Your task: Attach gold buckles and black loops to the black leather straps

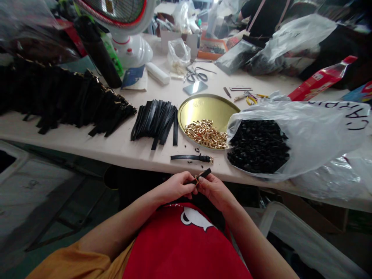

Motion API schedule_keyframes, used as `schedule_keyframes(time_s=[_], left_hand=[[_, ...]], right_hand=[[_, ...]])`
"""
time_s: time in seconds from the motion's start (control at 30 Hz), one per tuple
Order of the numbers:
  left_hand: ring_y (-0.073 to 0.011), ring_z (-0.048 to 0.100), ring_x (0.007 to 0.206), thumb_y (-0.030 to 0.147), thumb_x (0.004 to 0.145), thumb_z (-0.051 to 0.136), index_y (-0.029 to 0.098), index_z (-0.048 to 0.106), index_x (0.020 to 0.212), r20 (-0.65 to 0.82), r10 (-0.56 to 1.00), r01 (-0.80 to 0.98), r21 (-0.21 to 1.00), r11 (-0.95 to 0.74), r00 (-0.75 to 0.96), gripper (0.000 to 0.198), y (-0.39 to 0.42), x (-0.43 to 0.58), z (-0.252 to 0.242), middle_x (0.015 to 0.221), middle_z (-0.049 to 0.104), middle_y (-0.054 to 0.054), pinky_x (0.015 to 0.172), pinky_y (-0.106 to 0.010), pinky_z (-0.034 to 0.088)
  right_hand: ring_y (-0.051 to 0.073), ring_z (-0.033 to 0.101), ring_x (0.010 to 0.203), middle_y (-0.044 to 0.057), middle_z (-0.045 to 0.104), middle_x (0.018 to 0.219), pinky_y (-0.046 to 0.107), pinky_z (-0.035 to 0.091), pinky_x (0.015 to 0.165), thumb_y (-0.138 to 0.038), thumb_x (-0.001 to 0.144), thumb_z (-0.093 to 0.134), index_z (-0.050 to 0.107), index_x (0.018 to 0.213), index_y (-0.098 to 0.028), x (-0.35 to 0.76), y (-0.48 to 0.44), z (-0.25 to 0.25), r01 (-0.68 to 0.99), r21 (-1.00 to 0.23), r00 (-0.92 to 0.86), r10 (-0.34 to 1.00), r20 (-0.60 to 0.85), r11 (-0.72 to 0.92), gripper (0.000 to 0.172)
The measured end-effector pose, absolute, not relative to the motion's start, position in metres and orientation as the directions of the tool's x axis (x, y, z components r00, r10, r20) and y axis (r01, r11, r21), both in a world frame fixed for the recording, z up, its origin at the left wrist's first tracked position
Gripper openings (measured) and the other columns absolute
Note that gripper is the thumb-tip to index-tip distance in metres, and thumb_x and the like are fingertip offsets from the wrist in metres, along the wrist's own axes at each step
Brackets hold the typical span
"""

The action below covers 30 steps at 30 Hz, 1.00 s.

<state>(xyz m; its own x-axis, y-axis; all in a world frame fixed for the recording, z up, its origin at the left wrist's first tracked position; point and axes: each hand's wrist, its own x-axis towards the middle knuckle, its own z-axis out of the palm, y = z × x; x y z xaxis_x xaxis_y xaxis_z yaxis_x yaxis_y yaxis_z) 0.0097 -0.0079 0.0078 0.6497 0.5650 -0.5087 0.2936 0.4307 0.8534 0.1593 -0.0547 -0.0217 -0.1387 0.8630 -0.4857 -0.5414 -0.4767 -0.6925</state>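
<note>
Just off the table's front edge, my left hand [181, 185] and my right hand [215, 190] meet around a short black strap [205, 173] with a small gold buckle [197, 179]. Fingers of both hands pinch it, the left at one side of the buckle and the right at the other. Part of the strap is hidden by the fingers. On the table ahead lies a black strap with a gold buckle [192, 158], with tiny black bits around it. Beyond it, a gold oval tray [200, 102] bears a heap of small gold buckles [205, 132].
Black straps [155, 120] lie stacked left of the tray, with a larger pile of buckled straps [66, 97] farther left. At right, an open plastic bag [316, 131] holds small black pieces [257, 147]. Scissors [197, 73], pliers [251, 99] and a fan [130, 50] stand farther back.
</note>
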Motion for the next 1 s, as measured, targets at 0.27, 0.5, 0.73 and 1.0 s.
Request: schedule_keyframes(time_s=[0.27, 0.5, 0.73, 1.0], left_hand=[[-0.0053, 0.050, 0.048, 0.018, 0.073, 0.049, 0.015, 0.046, 0.077, -0.511, 0.607, 0.258, 0.851, 0.458, 0.609, 0.006, -0.012, 0.011, 0.014, 0.067, 0.060, 0.001, 0.049, -0.018, 0.039], [-0.0066, 0.050, 0.048, 0.023, 0.072, 0.053, 0.015, 0.047, 0.075, -0.480, 0.603, 0.302, 0.875, 0.379, 0.637, 0.010, -0.012, 0.008, 0.004, 0.065, 0.058, 0.002, 0.047, -0.018, 0.038], [-0.0053, 0.046, 0.041, 0.035, 0.074, 0.055, 0.015, 0.048, 0.071, -0.439, 0.666, 0.276, 0.898, 0.343, 0.602, 0.021, -0.012, 0.008, -0.005, 0.057, 0.055, 0.003, 0.040, -0.016, 0.032], [-0.0038, 0.039, 0.038, 0.038, 0.075, 0.052, 0.016, 0.048, 0.072, -0.437, 0.672, 0.283, 0.900, 0.333, 0.598, 0.023, -0.010, 0.008, -0.002, 0.052, 0.051, 0.005, 0.037, -0.015, 0.029]], right_hand=[[0.009, 0.053, 0.055, -0.005, 0.058, 0.066, 0.023, 0.041, 0.056, -0.029, 0.067, 0.070, 0.056, 0.078, -0.020, 0.158, -0.057, -0.027, -0.453, -0.803, -0.011, 0.903, -0.429, -0.387, 0.021], [0.009, 0.055, 0.056, -0.004, 0.059, 0.068, 0.025, 0.043, 0.059, -0.029, 0.064, 0.072, 0.055, 0.075, -0.019, 0.158, -0.056, -0.028, -0.562, -0.664, -0.185, 0.857, -0.481, -0.494, 0.023], [0.008, 0.049, 0.059, -0.005, 0.056, 0.066, 0.023, 0.039, 0.061, -0.031, 0.066, 0.070, 0.056, 0.077, -0.019, 0.150, -0.063, -0.031, -0.400, -0.849, 0.058, 0.915, -0.399, -0.345, 0.021], [0.012, 0.050, 0.064, -0.002, 0.058, 0.066, 0.026, 0.039, 0.064, -0.040, 0.071, 0.063, 0.062, 0.080, -0.018, 0.151, -0.065, -0.022, -0.313, -0.878, 0.084, 0.910, -0.405, -0.362, 0.023]])
